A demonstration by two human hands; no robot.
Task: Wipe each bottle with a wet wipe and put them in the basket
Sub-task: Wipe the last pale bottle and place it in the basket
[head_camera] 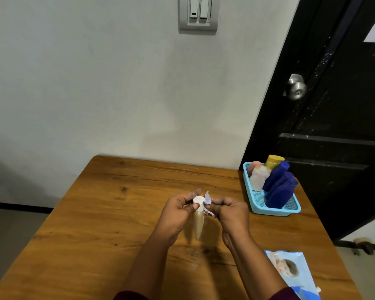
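Observation:
A beige bottle [198,224] with a white cap stands upright at the middle of the wooden table [108,224]. My left hand [178,215] grips it around the cap and neck. My right hand [230,213] pinches a crumpled pale wet wipe [208,202] against the right side of the cap. The light blue basket [275,211] sits at the table's right edge. It holds three dark blue bottles [279,187], a white one [259,177], a yellow one [273,162] and a pink one [254,166].
A blue pack of wet wipes [292,273] lies at the near right corner of the table. A dark door with a metal knob [296,86] stands behind the basket. The wall runs along the table's far edge.

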